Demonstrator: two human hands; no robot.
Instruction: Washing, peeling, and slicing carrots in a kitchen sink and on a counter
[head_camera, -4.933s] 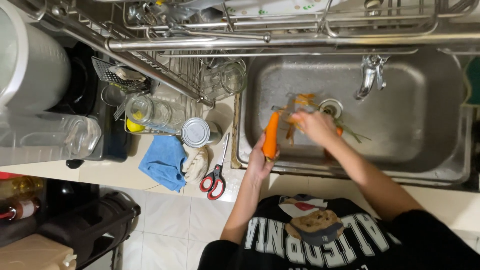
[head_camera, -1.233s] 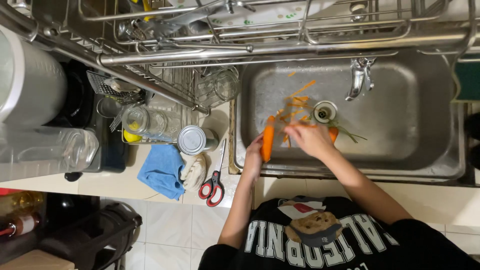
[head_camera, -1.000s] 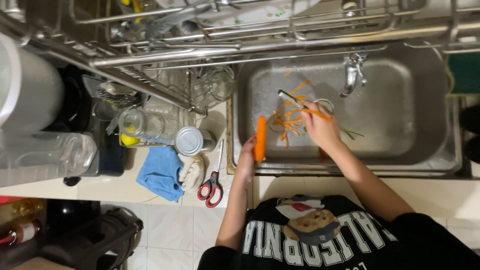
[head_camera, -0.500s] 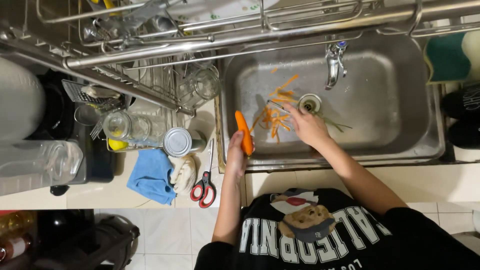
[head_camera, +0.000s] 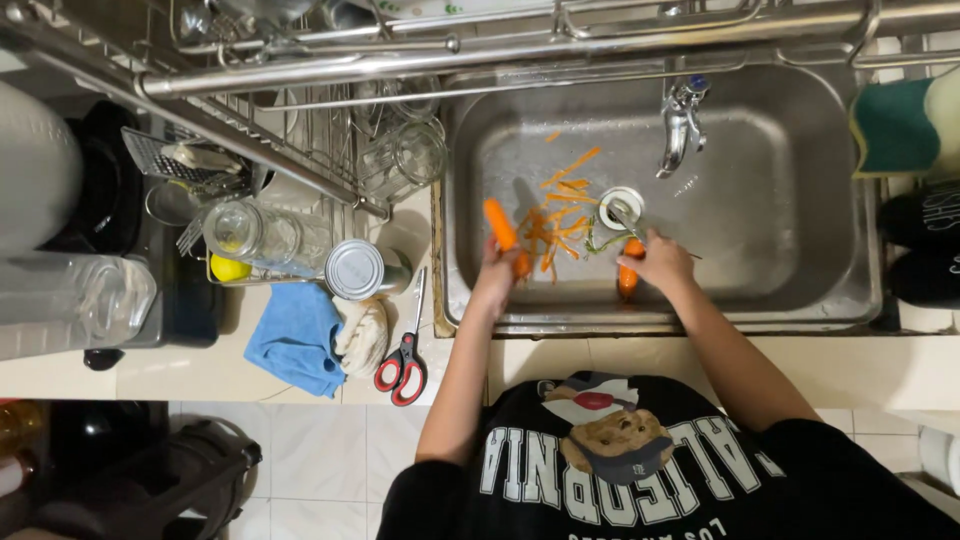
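Observation:
My left hand (head_camera: 497, 283) grips the lower end of an orange carrot (head_camera: 500, 226), which points up over the left part of the steel sink (head_camera: 780, 230). My right hand (head_camera: 660, 262) is closed on a metal peeler (head_camera: 625, 216) whose head lies next to the round drain (head_camera: 620, 200). A second carrot (head_camera: 627, 281) lies on the sink bottom just under my right hand. Thin orange peels (head_camera: 560, 215) are scattered between the two hands. The hands are apart, and the peeler is off the held carrot.
A faucet (head_camera: 680, 122) hangs over the sink's back. On the counter to the left lie red-handled scissors (head_camera: 404, 352), a blue cloth (head_camera: 295, 337), a tin can (head_camera: 356, 270) and glass jars (head_camera: 240, 230). A metal dish rack (head_camera: 330, 110) stands behind. A green sponge (head_camera: 893, 125) and dark bottles (head_camera: 920, 215) sit at the right.
My right hand has drawn the peeler off the held carrot and moved right, down beside the drain. My left hand keeps hold of its carrot. More peels lie in the sink.

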